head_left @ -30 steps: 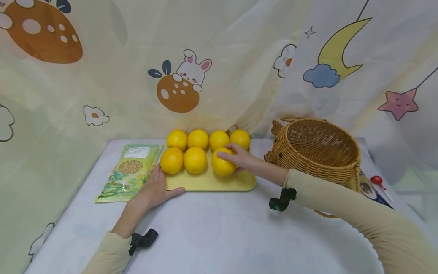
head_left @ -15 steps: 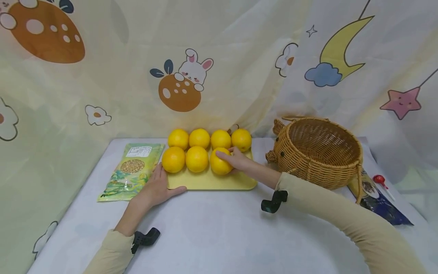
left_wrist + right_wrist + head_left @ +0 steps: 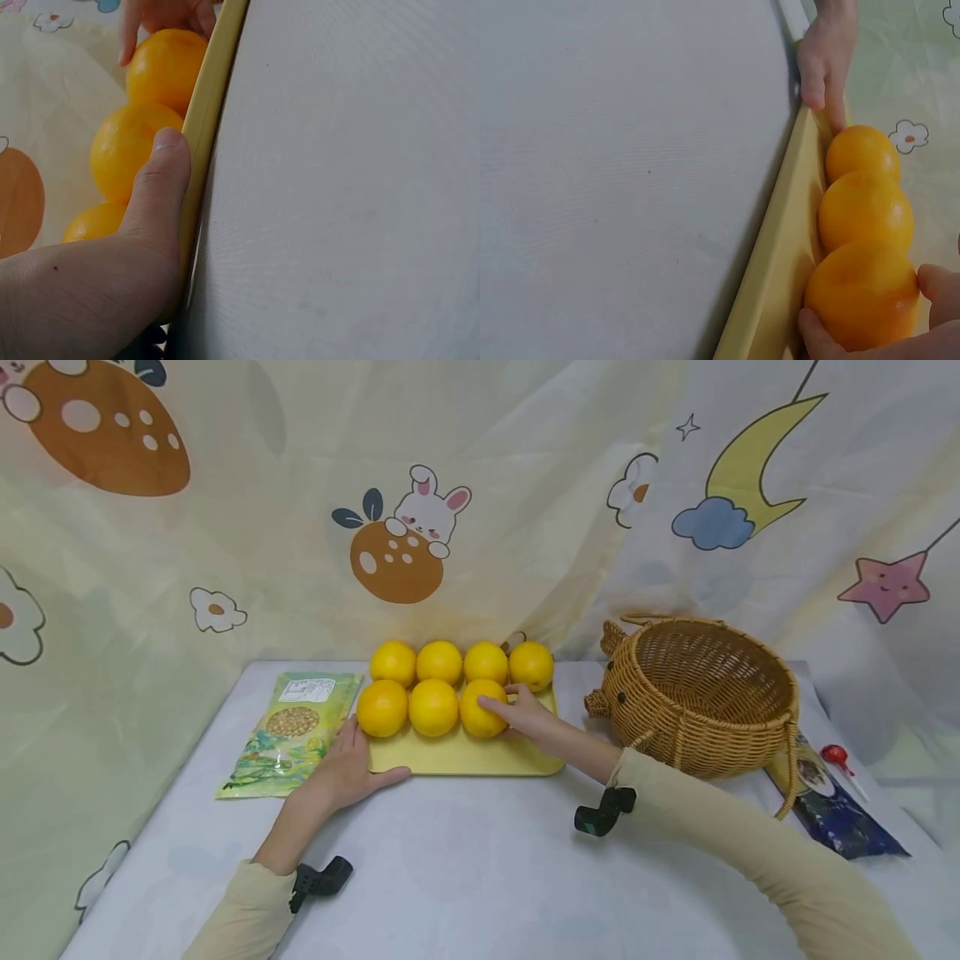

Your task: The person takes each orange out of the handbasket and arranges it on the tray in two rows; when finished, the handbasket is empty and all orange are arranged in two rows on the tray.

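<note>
Several oranges stand in two rows on a shallow yellow tray [image 3: 465, 760]. My right hand [image 3: 528, 720] holds the rightmost orange of the front row [image 3: 482, 710] between thumb and fingers. In the right wrist view that orange [image 3: 862, 296] sits close against the middle orange [image 3: 866, 212]. At the tray's front left corner rests my left hand [image 3: 343, 772], its fingers straight along the left side beside the leftmost front orange [image 3: 382, 708]. Its thumb [image 3: 161, 176] lies extended along the front rim in the left wrist view.
A green-yellow packet [image 3: 288, 735] lies left of the tray, close to the left hand. On the right stands a wicker basket [image 3: 697, 743] with an animal face. Behind it lie a dark blue packet [image 3: 843, 818] and a red-topped stick [image 3: 834, 755]. A printed cloth hangs behind the table.
The right hand has shifted its orange left and slightly back, narrowing the gap to the middle orange. The right forearm has lowered, uncovering more of the blue packet. The left hand stays at the tray.
</note>
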`<action>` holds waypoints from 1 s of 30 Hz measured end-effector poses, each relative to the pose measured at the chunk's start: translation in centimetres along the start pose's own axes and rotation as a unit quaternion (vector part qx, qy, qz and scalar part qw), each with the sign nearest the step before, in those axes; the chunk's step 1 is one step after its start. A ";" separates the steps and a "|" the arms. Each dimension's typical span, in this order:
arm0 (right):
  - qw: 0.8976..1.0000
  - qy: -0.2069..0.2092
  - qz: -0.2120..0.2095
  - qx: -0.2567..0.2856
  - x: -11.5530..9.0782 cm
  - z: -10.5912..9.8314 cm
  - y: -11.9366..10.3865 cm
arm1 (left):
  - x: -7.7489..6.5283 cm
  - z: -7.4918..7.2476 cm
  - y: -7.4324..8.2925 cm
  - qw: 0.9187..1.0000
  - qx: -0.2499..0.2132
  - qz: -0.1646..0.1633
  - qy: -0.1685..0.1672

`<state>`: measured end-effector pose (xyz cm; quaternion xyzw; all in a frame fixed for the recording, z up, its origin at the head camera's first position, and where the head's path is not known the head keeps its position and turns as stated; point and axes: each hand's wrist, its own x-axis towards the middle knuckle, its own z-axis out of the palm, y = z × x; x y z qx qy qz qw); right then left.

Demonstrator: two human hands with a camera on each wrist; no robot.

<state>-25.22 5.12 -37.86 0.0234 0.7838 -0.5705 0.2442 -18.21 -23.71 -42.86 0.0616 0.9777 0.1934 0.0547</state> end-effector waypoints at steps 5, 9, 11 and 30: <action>1.000 0.009 -0.002 -0.004 0.0 0.1 0.3 | 0.0 0.1 0.1 1.000 0.001 0.001 -0.004; 1.000 0.012 -0.012 -0.006 -0.1 0.2 0.2 | 0.1 0.1 0.1 1.000 -0.001 0.001 -0.005; 1.000 0.014 -0.017 -0.003 -0.1 0.2 0.3 | 0.1 0.1 0.0 1.000 0.001 0.000 -0.006; 0.998 0.025 -0.052 -0.023 -0.5 -1.0 0.3 | 0.1 -0.1 -0.1 1.000 0.004 -0.007 -0.007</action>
